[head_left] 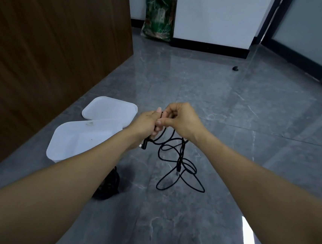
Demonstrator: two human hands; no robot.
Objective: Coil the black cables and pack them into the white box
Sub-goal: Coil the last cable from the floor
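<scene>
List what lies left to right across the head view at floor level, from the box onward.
White box → second black cable bundle → left hand → right hand, both hands gripping the black cable.

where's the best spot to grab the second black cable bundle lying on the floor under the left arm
Take the coiled black cable bundle across its bunched strands, coming straight down from above. It lies flat on the floor just in front of the white box, partly hidden by the left forearm, so its exact loops can't be judged.

Lid behind box
</scene>
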